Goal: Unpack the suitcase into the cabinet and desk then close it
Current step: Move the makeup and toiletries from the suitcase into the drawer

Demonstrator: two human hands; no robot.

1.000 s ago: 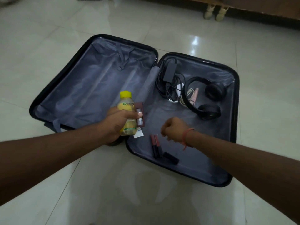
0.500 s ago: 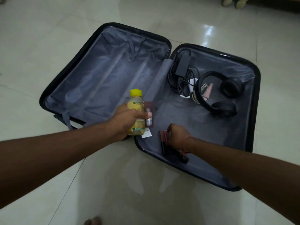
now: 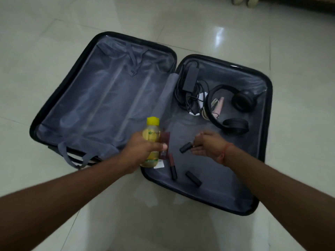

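The black suitcase (image 3: pixel 268 91) lies open flat on the floor, its grey lining showing. My left hand (image 3: pixel 143 151) grips a yellow-capped bottle (image 3: pixel 152 131) together with a maroon box (image 3: pixel 164 144) over the suitcase hinge. My right hand (image 3: pixel 208 146) pinches a small dark tube (image 3: pixel 185 147) just above the right half. On the lining below lie a lipstick tube (image 3: pixel 172 167) and a short black stick (image 3: pixel 193 178). Farther back in the right half rest black headphones (image 3: pixel 233 109), a charger with tangled cables (image 3: pixel 190 87) and a pink item (image 3: pixel 218 107).
The suitcase's left half (image 3: pixel 101 98) holds only its straps. Glossy pale floor tiles (image 3: pixel 54 42) surround the case. Two light furniture feet (image 3: pixel 244 1) stand at the top right edge under a dark wooden piece.
My right hand has risen from the tubes near the front rim with one dark tube in its fingers. The left hand keeps its hold on the bottle and box.
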